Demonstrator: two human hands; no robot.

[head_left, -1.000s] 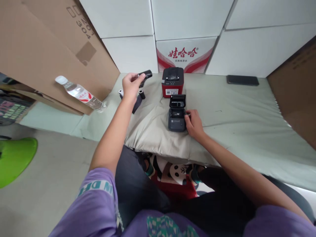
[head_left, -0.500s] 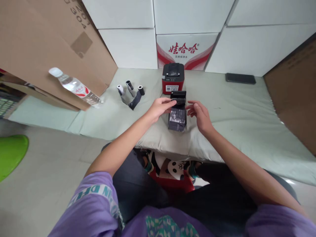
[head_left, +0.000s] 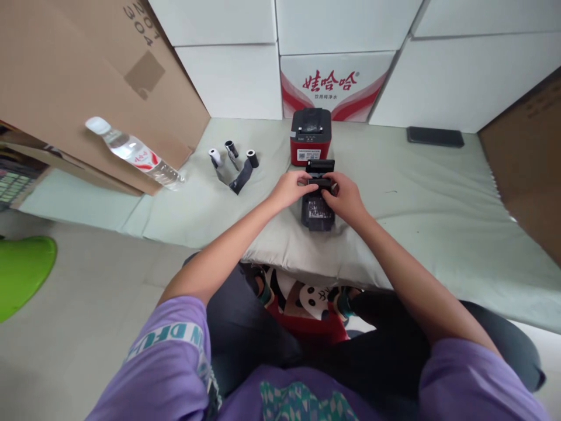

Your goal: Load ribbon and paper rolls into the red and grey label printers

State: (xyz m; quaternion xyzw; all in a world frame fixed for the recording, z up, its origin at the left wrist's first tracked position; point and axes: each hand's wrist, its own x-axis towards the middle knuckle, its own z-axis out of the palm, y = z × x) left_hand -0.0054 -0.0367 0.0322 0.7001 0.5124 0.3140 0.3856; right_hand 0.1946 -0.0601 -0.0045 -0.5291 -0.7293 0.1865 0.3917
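Observation:
A small dark device [head_left: 318,216], looking like a portable receipt printer, lies on the cloth with its black lid [head_left: 321,165] raised. Over its opening is a black paper roll [head_left: 319,182], pinched at its left end by my left hand [head_left: 293,188]. My right hand [head_left: 345,194] closes on the right end of the same roll with thumb and fingers. How far the roll sits inside the device, I cannot tell. Right behind the device stands a red and black printer [head_left: 310,137].
Several small paper rolls [head_left: 252,158] stand to the left, one with a dark strip unrolled. A water bottle [head_left: 135,155] stands near a cardboard box [head_left: 109,58]. A black phone [head_left: 435,137] lies at the back right. White cartons [head_left: 236,82] line the back.
My right hand has moved left and now grips the roll's right end; before, it hovered apart from it. My left hand still holds the roll. The view has shifted slightly.

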